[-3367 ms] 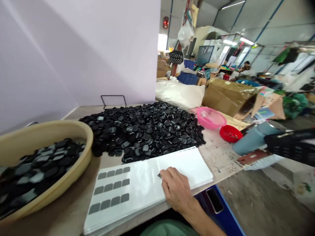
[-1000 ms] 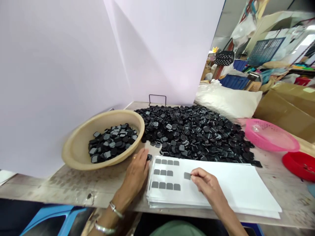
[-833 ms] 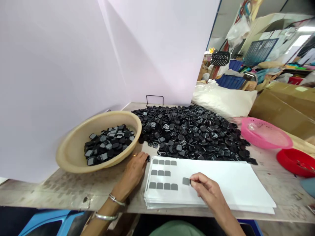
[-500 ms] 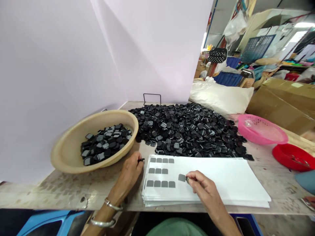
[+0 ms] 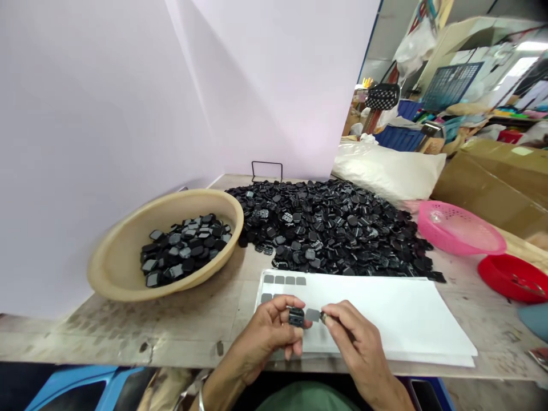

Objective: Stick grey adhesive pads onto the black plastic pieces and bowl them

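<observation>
- Hands meet over the near-left corner of the white sheet stack, which lies at the near edge of the table.
- Left hand: thumb and fingers are closed narrowly round a small black piece, held just above the stack with one face turned up.
- Right hand: fingertips are pinched on the right edge of a grey sticker. Whether a thin tool sits between them is too small to tell.
- Grey sticker lies just right of the black piece, nearly touching it and level with it. Its free left edge points at the piece, so the right hand is the sticker's carrier and the left only steadies.
- Rows of grey stickers remain on the stack's far-left corner, partly hidden by the left hand.
- Beyond the stack spreads a pile of black pieces; left of the stack stands a tan bowl holding more of them.
- Right of the stack sit a pink basket and a red dish.
</observation>
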The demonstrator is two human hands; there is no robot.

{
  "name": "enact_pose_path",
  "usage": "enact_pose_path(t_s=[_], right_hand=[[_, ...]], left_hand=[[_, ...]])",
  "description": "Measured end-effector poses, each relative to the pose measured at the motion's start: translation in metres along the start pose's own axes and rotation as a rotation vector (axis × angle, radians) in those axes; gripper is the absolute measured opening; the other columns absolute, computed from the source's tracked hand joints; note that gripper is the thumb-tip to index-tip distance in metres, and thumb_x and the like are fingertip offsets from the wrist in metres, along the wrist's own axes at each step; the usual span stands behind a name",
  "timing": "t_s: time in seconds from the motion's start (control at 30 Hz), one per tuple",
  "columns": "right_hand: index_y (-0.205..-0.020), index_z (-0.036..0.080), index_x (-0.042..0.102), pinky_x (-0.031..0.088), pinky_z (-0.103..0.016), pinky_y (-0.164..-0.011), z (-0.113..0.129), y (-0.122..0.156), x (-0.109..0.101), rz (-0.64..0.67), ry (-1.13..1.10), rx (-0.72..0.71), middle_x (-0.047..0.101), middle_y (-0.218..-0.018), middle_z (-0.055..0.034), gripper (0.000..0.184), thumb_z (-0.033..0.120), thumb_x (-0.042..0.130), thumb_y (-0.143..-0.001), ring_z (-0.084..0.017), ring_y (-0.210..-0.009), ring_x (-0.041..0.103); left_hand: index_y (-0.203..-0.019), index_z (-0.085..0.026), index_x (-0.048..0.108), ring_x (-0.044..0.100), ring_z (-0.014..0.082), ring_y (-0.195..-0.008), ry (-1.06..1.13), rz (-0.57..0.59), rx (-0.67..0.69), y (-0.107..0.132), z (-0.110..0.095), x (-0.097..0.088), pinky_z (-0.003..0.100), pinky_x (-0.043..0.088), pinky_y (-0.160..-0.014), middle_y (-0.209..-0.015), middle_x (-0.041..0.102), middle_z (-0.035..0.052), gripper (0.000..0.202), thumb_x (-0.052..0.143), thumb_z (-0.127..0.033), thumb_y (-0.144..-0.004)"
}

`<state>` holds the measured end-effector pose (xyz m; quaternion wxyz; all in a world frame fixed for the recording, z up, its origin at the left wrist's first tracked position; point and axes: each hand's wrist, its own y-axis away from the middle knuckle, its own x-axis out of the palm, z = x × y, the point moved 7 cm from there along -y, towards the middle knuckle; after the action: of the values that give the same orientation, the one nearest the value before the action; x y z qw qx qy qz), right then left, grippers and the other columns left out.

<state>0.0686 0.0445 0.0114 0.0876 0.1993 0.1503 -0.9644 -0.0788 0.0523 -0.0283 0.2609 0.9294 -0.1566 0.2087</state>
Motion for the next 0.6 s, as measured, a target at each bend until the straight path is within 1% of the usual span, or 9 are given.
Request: enact_pose_path(t_s=[0.13, 0.23, 0.33, 0.5, 0.6], right_hand=[[-0.107, 0.023, 0.056, 0.043, -0.025, -0.068, 0.002, 0.001, 0.004, 0.024, 0.051, -0.059, 0.057, -0.088, -0.002, 0.019, 0.017, 0.042, -0.096, -0.014, -0.077, 0.057], [-0.109, 0.023, 0.055, 0.044, -0.026, -0.069, 0.003, 0.001, 0.009, 0.049, 0.082, -0.091, 0.058, -0.088, -0.002, 0.022, 0.015, 0.041, -0.095, -0.014, -0.078, 0.058], [-0.109, 0.023, 0.056, 0.044, -0.027, -0.069, 0.004, 0.0, 0.013, 0.068, 0.123, -0.09, 0.058, -0.089, -0.0026, 0.023, 0.015, 0.04, -0.095, -0.015, -0.079, 0.058], [-0.106, 0.021, 0.057, 0.045, -0.028, -0.067, 0.007, -0.001, 0.015, 0.076, 0.188, -0.082, 0.059, -0.087, -0.0038, 0.021, 0.016, 0.039, -0.095, -0.016, -0.077, 0.058], [-0.105, 0.022, 0.058, 0.045, -0.028, -0.068, 0.007, -0.001, 0.015, 0.08, 0.199, -0.075, 0.059, -0.088, -0.0044, 0.022, 0.017, 0.039, -0.095, -0.017, -0.078, 0.059]], left_hand=[[-0.1, -0.014, 0.058, 0.061, 0.0104, -0.048, -0.054, 0.011, 0.001, -0.001, 0.003, 0.004, 0.016, 0.04, -0.041, -0.069, 0.065, -0.0001, 0.039, 0.074, -0.016, -0.064], [-0.1, -0.014, 0.06, 0.061, 0.0108, -0.047, -0.073, 0.018, -0.002, -0.002, 0.005, 0.006, 0.017, 0.041, -0.041, -0.066, 0.063, -0.0009, 0.038, 0.073, -0.015, -0.064], [-0.099, -0.014, 0.06, 0.06, 0.0107, -0.046, -0.069, 0.002, -0.001, -0.002, 0.006, 0.007, 0.017, 0.04, -0.041, -0.061, 0.061, -0.0024, 0.038, 0.072, -0.015, -0.064], [-0.099, -0.014, 0.059, 0.061, 0.0105, -0.047, -0.041, -0.004, -0.001, -0.002, 0.006, 0.008, 0.017, 0.041, -0.041, -0.065, 0.063, -0.0012, 0.038, 0.072, -0.015, -0.063], [-0.099, -0.014, 0.059, 0.06, 0.0104, -0.047, -0.041, -0.001, -0.005, -0.002, 0.006, 0.008, 0.017, 0.041, -0.041, -0.064, 0.062, -0.0019, 0.038, 0.072, -0.015, -0.063]])
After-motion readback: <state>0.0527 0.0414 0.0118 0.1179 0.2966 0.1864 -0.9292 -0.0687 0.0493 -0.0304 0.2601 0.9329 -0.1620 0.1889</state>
